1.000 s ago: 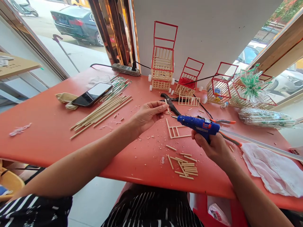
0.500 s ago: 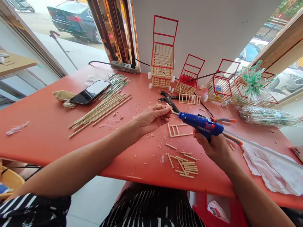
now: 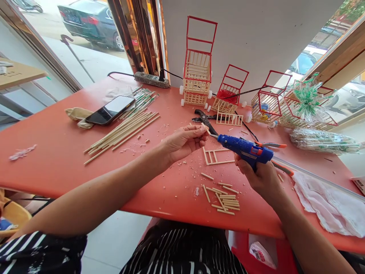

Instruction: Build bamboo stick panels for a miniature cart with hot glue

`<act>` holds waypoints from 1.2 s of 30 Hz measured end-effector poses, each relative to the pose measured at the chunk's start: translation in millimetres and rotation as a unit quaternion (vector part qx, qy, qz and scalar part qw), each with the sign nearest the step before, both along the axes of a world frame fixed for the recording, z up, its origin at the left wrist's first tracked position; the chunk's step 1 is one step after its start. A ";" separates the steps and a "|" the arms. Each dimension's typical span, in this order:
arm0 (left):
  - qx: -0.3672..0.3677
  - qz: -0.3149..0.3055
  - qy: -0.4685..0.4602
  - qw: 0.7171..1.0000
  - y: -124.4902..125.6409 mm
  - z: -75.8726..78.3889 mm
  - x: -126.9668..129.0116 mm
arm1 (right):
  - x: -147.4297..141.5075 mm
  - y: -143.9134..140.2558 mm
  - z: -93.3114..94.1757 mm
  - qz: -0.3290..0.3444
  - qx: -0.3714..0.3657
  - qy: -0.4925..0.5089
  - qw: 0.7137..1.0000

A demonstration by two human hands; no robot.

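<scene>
From where I stand, I see the left hand w/ thumb and fingers pinched together on one short stick, raised over the red table. The right hand is wrapped firmly around the handle of the blue glue gun. What has changed: a sec ago the nozzle was a bit apart from the stick, pointing below it; now its tip is right at the stick, close to the left fingertips. If it truly touches, I cannot tell, b/c the parts are too small. In my opinion this means the glueing of this stick is in hand now, prob. at its lower end. The unfinished frame lies flat on the table, just below and beside the nozzle, same place as before. The pile of short sticks, approx. in front of the person, is also unchanged. Behind the left hand are the black pliers; farther back, the small carts stand near the wall.
</scene>
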State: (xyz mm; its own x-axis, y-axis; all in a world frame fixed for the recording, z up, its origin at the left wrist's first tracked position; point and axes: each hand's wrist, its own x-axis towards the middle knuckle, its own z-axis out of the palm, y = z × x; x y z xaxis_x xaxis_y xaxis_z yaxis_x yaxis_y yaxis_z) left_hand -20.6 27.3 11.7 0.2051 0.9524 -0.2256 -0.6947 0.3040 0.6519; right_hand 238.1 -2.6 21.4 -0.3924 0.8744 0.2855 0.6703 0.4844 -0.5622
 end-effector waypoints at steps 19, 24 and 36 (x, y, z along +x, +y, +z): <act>0.022 -0.010 0.003 1.000 -0.1 -1.7 -2.0 | -2.7 -0.4 3.3 -0.012 0.013 -0.017 1.000; 0.030 -0.008 0.007 0.999 0.4 -1.8 -2.3 | -1.9 -0.2 2.6 -0.019 0.018 -0.018 0.999; 0.018 0.005 0.016 1.000 0.0 -5.1 -0.5 | -3.9 -0.4 4.1 -0.019 0.013 -0.022 0.999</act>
State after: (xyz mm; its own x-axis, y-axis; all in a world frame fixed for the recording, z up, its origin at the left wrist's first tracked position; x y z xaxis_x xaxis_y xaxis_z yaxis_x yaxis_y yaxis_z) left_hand -21.1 27.4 6.6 0.1896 0.9618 -0.1972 -0.6760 0.2736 0.6842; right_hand 234.3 -3.0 25.5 -0.3713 0.8813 0.2921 0.7127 0.4722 -0.5188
